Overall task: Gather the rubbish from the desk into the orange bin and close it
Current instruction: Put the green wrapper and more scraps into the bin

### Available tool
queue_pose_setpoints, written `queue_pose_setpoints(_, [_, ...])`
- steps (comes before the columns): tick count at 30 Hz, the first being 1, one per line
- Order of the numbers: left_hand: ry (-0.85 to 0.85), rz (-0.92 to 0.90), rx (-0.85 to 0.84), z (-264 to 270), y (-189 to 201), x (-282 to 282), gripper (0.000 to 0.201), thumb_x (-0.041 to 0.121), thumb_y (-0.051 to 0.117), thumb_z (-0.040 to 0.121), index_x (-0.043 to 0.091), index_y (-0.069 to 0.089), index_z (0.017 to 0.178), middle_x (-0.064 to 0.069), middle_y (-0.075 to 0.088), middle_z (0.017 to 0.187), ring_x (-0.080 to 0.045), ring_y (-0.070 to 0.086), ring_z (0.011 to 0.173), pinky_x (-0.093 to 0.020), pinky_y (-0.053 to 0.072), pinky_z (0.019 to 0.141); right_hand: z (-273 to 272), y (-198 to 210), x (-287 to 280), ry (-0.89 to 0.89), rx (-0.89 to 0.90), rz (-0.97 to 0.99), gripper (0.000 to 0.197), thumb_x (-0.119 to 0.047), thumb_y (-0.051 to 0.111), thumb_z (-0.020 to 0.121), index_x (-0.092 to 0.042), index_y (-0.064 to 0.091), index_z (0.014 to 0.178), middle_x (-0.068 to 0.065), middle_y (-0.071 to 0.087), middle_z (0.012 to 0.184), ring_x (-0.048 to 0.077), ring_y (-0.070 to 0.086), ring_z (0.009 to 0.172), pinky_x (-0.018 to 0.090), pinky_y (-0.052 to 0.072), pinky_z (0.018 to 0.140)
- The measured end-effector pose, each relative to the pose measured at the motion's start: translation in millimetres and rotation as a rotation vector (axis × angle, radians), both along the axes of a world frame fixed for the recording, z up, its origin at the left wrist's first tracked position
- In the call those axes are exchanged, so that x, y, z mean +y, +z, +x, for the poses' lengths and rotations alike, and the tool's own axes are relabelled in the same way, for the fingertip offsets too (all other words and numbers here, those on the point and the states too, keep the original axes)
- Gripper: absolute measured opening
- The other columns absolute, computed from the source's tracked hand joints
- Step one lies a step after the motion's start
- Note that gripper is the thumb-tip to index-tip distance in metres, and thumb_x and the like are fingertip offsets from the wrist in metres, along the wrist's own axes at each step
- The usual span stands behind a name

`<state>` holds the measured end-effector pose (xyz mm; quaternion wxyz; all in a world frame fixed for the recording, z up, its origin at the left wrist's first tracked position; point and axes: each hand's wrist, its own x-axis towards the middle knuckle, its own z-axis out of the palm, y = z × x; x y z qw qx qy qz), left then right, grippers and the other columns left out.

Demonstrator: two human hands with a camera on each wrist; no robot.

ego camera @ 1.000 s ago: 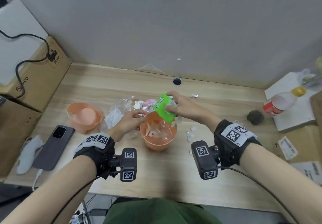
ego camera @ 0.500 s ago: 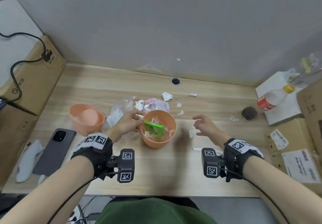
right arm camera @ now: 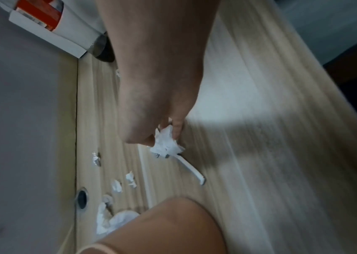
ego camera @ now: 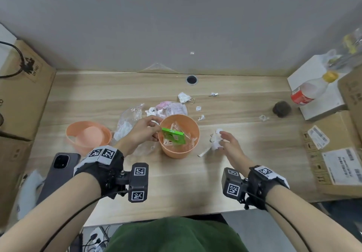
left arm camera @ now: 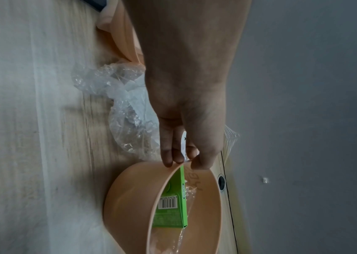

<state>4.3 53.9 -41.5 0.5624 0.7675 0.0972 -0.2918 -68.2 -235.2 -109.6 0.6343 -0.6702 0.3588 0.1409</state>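
Note:
The orange bin [ego camera: 176,153] stands mid-desk with a green box [ego camera: 174,137] and clear wrappers inside. My left hand [ego camera: 146,132] pinches the bin's near-left rim [left arm camera: 173,169] between thumb and fingers. The bin's orange lid [ego camera: 88,136] lies upturned to the left. Right of the bin, my right hand [ego camera: 227,144] is down on a crumpled white paper [ego camera: 215,142]; in the right wrist view thumb and fingers pinch this paper [right arm camera: 165,142]. A white strip [right arm camera: 191,170] lies beside it. Behind the bin lie a clear plastic bag [ego camera: 127,122], a pink-white wrapper [ego camera: 172,108] and several small scraps [ego camera: 183,97].
A phone [ego camera: 58,169] lies at the front left and cardboard boxes [ego camera: 25,94] line the left side. On the right are a dark ball [ego camera: 281,109], a bottle [ego camera: 309,91] on a white box, and more cartons [ego camera: 333,153]. A cable hole [ego camera: 191,79] sits near the wall.
My right hand let the green box drop into the bin, then moved right and down onto the crumpled white paper. The left hand stayed on the bin's rim.

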Motion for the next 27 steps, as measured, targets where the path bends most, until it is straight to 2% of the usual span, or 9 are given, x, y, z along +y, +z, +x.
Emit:
queue_pose_setpoints(3, [0.000, -0.005, -0.004, 4, -1, -1, 0.026, 0.004, 0.059, 0.086, 0.020, 0.065, 0.106, -0.009, 0.058, 0.087, -0.017, 0.060, 0.064, -0.033, 0.059, 0.071, 10, 18, -5, -0.034, -0.116, -0.042, 0.037, 0.001, 0.048, 0.089, -0.012, 0.055, 0.123, 0.010, 0.051, 0.131, 0.019, 0.058, 0.097, 0.030, 0.050, 0.076])
queue_pose_setpoints(5, [0.012, -0.009, -0.005, 5, -1, -1, 0.027, 0.004, 0.059, 0.085, 0.021, 0.066, 0.105, -0.008, 0.059, 0.085, -0.016, 0.059, 0.064, -0.033, 0.059, 0.071, 13, 19, -14, 0.028, -0.121, -0.193, 0.039, -0.004, 0.055, 0.087, -0.016, 0.054, 0.124, 0.010, 0.048, 0.134, 0.022, 0.053, 0.109, 0.029, 0.046, 0.079])
queue_pose_setpoints(9, [0.039, -0.009, -0.002, 3, 0, 2, 0.029, 0.002, 0.060, 0.084, 0.018, 0.067, 0.108, -0.008, 0.057, 0.083, -0.017, 0.059, 0.066, -0.033, 0.059, 0.073, 17, 12, -16, 0.348, 0.086, -0.451, 0.080, -0.026, 0.073, 0.076, -0.029, 0.030, 0.143, 0.006, 0.023, 0.147, 0.028, 0.027, 0.137, 0.040, 0.033, 0.108])
queue_pose_setpoints(12, [0.054, -0.011, -0.001, 1, 2, 4, 0.030, 0.001, 0.060, 0.085, 0.015, 0.066, 0.111, -0.007, 0.057, 0.081, -0.018, 0.060, 0.066, -0.037, 0.060, 0.077, 23, 0, -1, 0.545, 0.133, -0.546, 0.099, -0.028, 0.080, 0.068, -0.027, 0.020, 0.147, 0.011, 0.017, 0.146, 0.030, 0.019, 0.137, 0.040, 0.021, 0.113])
queue_pose_setpoints(14, [0.060, -0.014, 0.000, -1, 3, 6, 0.030, 0.001, 0.060, 0.085, 0.016, 0.066, 0.110, -0.006, 0.056, 0.079, -0.018, 0.060, 0.066, -0.038, 0.059, 0.078, 27, -13, 9, 0.668, 0.058, -0.653, 0.082, -0.017, 0.075, 0.069, -0.022, 0.034, 0.140, 0.015, 0.027, 0.138, 0.031, 0.024, 0.134, 0.035, 0.020, 0.107])
queue_pose_setpoints(17, [0.061, -0.018, 0.002, -2, 5, 8, 0.028, 0.002, 0.059, 0.087, 0.020, 0.066, 0.107, -0.007, 0.056, 0.080, -0.021, 0.061, 0.069, -0.037, 0.059, 0.078, 32, -27, 16, 0.755, -0.006, -0.721, 0.042, -0.001, 0.057, 0.074, -0.014, 0.058, 0.114, 0.017, 0.051, 0.121, 0.037, 0.048, 0.118, 0.030, 0.036, 0.092])
queue_pose_setpoints(19, [0.064, -0.019, 0.003, -2, 5, 9, 0.027, 0.002, 0.059, 0.087, 0.019, 0.066, 0.107, -0.008, 0.056, 0.083, -0.023, 0.062, 0.072, -0.038, 0.059, 0.079, 34, -31, 15, 0.747, -0.003, -0.744, 0.032, 0.002, 0.053, 0.077, -0.012, 0.068, 0.102, 0.017, 0.066, 0.110, 0.035, 0.059, 0.108, 0.030, 0.044, 0.085])
queue_pose_setpoints(24, [0.045, -0.015, -0.002, -1, 6, 11, 0.028, 0.003, 0.060, 0.087, 0.012, 0.065, 0.113, -0.008, 0.055, 0.083, -0.021, 0.061, 0.073, -0.042, 0.059, 0.082, 45, 2, 1, 0.464, 0.014, -0.597, 0.020, -0.004, 0.057, 0.080, -0.013, 0.070, 0.094, 0.010, 0.068, 0.086, 0.027, 0.063, 0.083, 0.026, 0.043, 0.064])
queue_pose_setpoints(27, [0.041, -0.019, 0.001, 0, 7, 10, 0.028, 0.003, 0.060, 0.086, 0.013, 0.065, 0.112, -0.011, 0.057, 0.083, -0.020, 0.061, 0.069, -0.042, 0.059, 0.083, 70, 48, 1, 0.274, -0.163, -0.362, 0.014, -0.008, 0.061, 0.084, -0.021, 0.065, 0.088, 0.006, 0.064, 0.080, 0.015, 0.061, 0.062, 0.024, 0.044, 0.054])
